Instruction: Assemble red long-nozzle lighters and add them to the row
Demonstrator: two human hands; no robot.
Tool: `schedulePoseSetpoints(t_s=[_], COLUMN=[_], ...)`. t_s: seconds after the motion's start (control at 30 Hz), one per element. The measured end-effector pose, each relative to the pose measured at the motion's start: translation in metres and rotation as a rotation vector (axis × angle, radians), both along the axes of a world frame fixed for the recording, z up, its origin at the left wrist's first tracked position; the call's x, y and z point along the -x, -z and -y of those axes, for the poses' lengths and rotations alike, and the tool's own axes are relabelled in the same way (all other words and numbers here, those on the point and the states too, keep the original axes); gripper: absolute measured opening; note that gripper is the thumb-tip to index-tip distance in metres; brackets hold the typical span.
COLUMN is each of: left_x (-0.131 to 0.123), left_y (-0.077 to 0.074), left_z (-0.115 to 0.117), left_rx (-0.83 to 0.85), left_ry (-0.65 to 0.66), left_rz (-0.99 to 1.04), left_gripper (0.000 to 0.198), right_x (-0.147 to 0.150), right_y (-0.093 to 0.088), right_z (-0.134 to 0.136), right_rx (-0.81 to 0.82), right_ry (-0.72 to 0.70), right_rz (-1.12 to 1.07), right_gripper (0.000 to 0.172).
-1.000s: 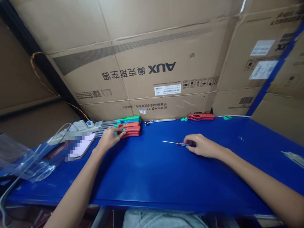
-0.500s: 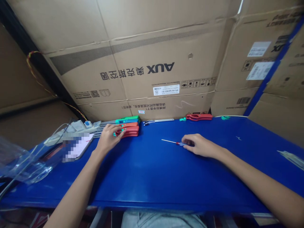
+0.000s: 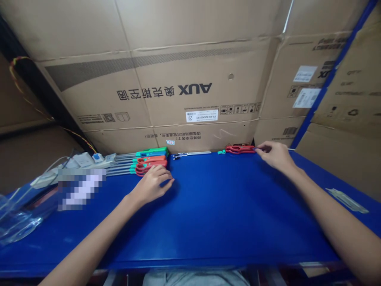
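My left hand [image 3: 155, 184] is over the table beside the front red lighter handle, fingers bent and apart, with nothing visible in them. Long-necked lighters lie in a row at the back left: a green one [image 3: 154, 151], a blue one [image 3: 162, 154], an orange one [image 3: 151, 159] and red ones [image 3: 143, 170], metal tubes pointing left. At the back wall my right hand [image 3: 275, 155] pinches the screwdriver [image 3: 256, 149], of which only a little bluish-purple handle shows. It meets the right end of the red handle pieces [image 3: 239, 149]; the screwdriver's blade cannot be seen.
Small green parts [image 3: 222, 152] lie left of the red pieces. Thin metal rods with wires [image 3: 193, 153] rest by the cardboard wall [image 3: 166, 67]. A power strip with plugs [image 3: 85, 159] and clear plastic [image 3: 20, 226] are at left. Pale strips [image 3: 347, 200] lie on the blue table [image 3: 208, 222] at right.
My right hand has carried the screwdriver from mid-table back and right to the red pieces. My left hand has come off the red lighters, toward me and to the right. The view has shifted slightly.
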State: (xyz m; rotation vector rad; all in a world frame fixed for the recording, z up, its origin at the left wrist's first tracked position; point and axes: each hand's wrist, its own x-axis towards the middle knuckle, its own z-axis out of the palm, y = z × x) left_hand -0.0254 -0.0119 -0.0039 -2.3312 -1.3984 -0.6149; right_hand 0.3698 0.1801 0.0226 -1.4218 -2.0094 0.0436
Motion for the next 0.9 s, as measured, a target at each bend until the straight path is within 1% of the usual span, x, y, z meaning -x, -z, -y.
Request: schedulePoseSetpoints(t_s=[0.13,0.27,0.53,0.67,0.77,0.9], left_x=[-0.013,-0.017,-0.015,-0.018,-0.020,-0.021], left_y=[0.002,0.005,0.011,0.012,0.012,0.013], left_z=[-0.001,0.000,0.003,0.003,0.004,0.006], left_rx=[0.035,0.046,0.043,0.036,0.036,0.045], left_ry=[0.036,0.042,0.040,0.056,0.068,0.078], left_rz=[-0.041,-0.047,-0.047,-0.052,-0.054,-0.043], left_gripper=[0.023,0.024,0.023,0.024,0.024,0.023], right_x=[0.014,0.025,0.030,0.029,0.025,0.013], right_y=[0.007,0.016,0.038,0.048,0.050,0.043], right_z=[-0.005,-0.008,-0.008,-0.005,-0.004,-0.001], right_rx=[-0.006,-0.014,-0.090,-0.149,-0.203,-0.299], right_ry=[-0.020,-0.023,-0.056,-0.106,-0.156,-0.230], right_rz=[0.119,0.223,0.398,0.448,0.459,0.437], right_gripper=[0.022,0.026,0.023,0.026,0.031,0.038])
